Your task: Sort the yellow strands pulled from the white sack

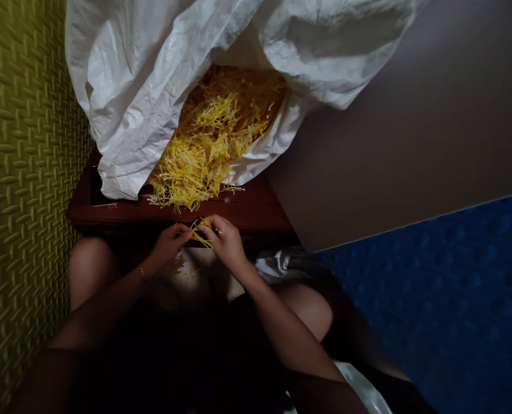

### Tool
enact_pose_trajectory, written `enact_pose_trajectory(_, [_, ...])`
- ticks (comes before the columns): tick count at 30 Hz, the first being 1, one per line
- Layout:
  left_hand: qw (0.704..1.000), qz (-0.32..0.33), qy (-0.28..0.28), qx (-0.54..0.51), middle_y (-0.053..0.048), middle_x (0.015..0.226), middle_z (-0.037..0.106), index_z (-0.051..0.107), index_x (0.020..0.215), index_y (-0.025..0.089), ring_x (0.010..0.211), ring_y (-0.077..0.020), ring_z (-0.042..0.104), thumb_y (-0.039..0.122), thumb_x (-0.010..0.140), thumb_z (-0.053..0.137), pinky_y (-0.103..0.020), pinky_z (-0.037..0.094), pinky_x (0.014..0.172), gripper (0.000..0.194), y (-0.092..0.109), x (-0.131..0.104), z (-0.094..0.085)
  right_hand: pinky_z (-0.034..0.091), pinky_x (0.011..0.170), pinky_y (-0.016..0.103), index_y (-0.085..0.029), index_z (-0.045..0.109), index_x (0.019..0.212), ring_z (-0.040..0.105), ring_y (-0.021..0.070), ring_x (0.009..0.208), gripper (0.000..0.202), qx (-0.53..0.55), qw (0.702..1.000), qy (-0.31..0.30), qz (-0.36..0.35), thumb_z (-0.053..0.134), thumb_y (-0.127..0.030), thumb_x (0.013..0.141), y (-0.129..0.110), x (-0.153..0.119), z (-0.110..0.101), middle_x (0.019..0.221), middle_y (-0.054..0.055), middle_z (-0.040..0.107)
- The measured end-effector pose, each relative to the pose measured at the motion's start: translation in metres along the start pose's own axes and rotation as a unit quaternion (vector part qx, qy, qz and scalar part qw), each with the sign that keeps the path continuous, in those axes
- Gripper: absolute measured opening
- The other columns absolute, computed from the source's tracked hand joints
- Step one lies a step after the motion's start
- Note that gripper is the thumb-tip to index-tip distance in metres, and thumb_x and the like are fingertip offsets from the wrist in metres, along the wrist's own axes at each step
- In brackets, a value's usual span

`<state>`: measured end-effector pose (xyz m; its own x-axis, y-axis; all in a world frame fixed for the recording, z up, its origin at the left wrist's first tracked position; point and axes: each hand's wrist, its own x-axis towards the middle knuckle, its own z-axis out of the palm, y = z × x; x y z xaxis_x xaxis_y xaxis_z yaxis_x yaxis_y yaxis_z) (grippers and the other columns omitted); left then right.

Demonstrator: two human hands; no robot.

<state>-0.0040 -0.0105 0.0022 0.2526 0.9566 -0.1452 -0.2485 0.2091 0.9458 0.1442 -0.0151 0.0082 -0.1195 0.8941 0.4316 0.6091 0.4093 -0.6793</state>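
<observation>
A small bunch of thin yellow strands (201, 234) is pinched between my two hands, above my lap. My left hand (169, 244) has its thumb and fingers closed on the strands' left side. On the right side, my right hand (225, 238) grips them with thumb and forefinger. Just beyond my hands, a heap of similar yellow strands with pale tips (195, 164) spills from the mouth of a white woven sack (139, 109). The strands' exact kind is not clear.
The sack rests on a dark red padded surface (256, 204); a dark flat object (98, 187) lies at its left. A yellow textured mat (27, 172) borders the left, a brown panel (411, 132) and blue textured floor (446, 287) the right. Yellow bits (189, 273) lie below my hands.
</observation>
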Motion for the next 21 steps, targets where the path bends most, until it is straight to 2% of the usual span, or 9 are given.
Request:
enact_pose_trajectory(5, [1.0,0.018,-0.003,0.008,0.005,0.056,0.047,0.054,0.06,0.015,0.059,-0.0077,0.041,0.028,0.066,0.063,-0.021,0.033,0.061,0.017,0.002,-0.002,0.002,0.04,0.071,0.028,-0.019,0.054,0.078,0.054,0.0168,0.075,0.015,-0.072,0.997,0.028,-0.029,0.044,-0.027,0.086,0.006,0.001,-0.003,0.078,0.005,0.059])
enact_pose_trajectory(7, [1.0,0.016,-0.008,0.012,0.004,0.057,0.048,0.055,0.061,0.015,0.058,-0.0078,0.041,0.028,0.065,0.063,-0.021,0.033,0.06,0.017,0.002,-0.004,0.0,0.04,0.071,0.029,-0.018,0.054,0.076,0.053,0.0175,0.075,0.015,-0.107,0.99,0.091,0.011,0.044,-0.027,0.084,0.018,0.008,-0.02,0.077,0.006,0.059])
enact_pose_trajectory(9, [1.0,0.023,0.002,0.015,0.003,0.061,0.052,0.056,0.064,0.015,0.06,-0.0085,0.044,0.029,0.066,0.063,-0.021,0.035,0.062,0.016,0.003,-0.006,-0.004,0.04,0.068,0.03,-0.018,0.052,0.073,0.051,0.0166,0.071,0.014,-0.101,0.972,0.193,0.087,0.048,-0.028,0.08,0.031,0.016,-0.041,0.073,0.004,0.057])
enact_pose_trajectory(10, [0.999,0.034,0.017,0.024,0.002,0.064,0.054,0.057,0.066,0.015,0.062,-0.0091,0.046,0.03,0.067,0.063,-0.021,0.036,0.063,0.016,0.003,-0.006,-0.005,0.041,0.066,0.029,-0.018,0.052,0.073,0.05,0.0151,0.067,0.014,-0.062,0.963,0.229,0.124,0.05,-0.03,0.079,0.035,0.02,-0.05,0.07,0.002,0.055])
enact_pose_trajectory(11, [0.997,0.048,0.038,0.038,0.001,0.066,0.055,0.058,0.067,0.015,0.064,-0.0097,0.047,0.03,0.068,0.063,-0.021,0.036,0.065,0.016,0.004,-0.006,-0.007,0.041,0.063,0.027,-0.018,0.052,0.074,0.049,0.0134,0.064,0.015,0.003,0.963,0.229,0.145,0.052,-0.032,0.078,0.037,0.022,-0.055,0.068,0.001,0.054])
enact_pose_trajectory(12, [0.995,0.063,0.059,0.056,0.001,0.067,0.056,0.059,0.068,0.015,0.066,-0.0099,0.048,0.031,0.068,0.062,-0.021,0.037,0.066,0.017,0.004,-0.005,-0.008,0.04,0.059,0.026,-0.018,0.053,0.076,0.048,0.0117,0.06,0.016,0.08,0.962,0.206,0.16,0.053,-0.034,0.077,0.037,0.023,-0.057,0.066,-0.001,0.052])
enact_pose_trajectory(14, [0.988,0.083,0.091,0.095,0.002,0.067,0.056,0.059,0.069,0.015,0.065,-0.0095,0.047,0.032,0.069,0.062,-0.021,0.037,0.066,0.017,0.004,-0.002,-0.009,0.04,0.054,0.023,-0.019,0.056,0.088,0.046,0.0093,0.054,0.021,0.23,0.95,0.106,0.182,0.057,-0.036,0.075,0.029,0.021,-0.048,0.063,-0.004,0.052])
enact_pose_trajectory(17, [0.984,0.077,0.113,0.113,0.003,0.063,0.054,0.058,0.066,0.015,0.061,-0.0084,0.046,0.035,0.069,0.062,-0.021,0.036,0.062,0.02,0.003,0.002,-0.008,0.038,0.05,0.021,-0.021,0.055,0.107,0.045,0.0071,0.05,0.037,0.378,0.895,-0.029,0.235,0.061,-0.034,0.073,0.014,0.013,-0.024,0.063,-0.004,0.054])
enact_pose_trajectory(21, [0.99,0.03,0.118,0.073,0.005,0.054,0.049,0.056,0.063,0.015,0.054,-0.007,0.043,0.035,0.067,0.063,-0.02,0.034,0.057,0.022,0.003,0.003,-0.004,0.04,0.053,0.018,-0.02,0.063,0.098,0.048,0.0052,0.054,0.03,0.476,0.817,-0.086,0.314,0.066,-0.029,0.07,0.007,0.007,-0.007,0.068,-0.003,0.056])
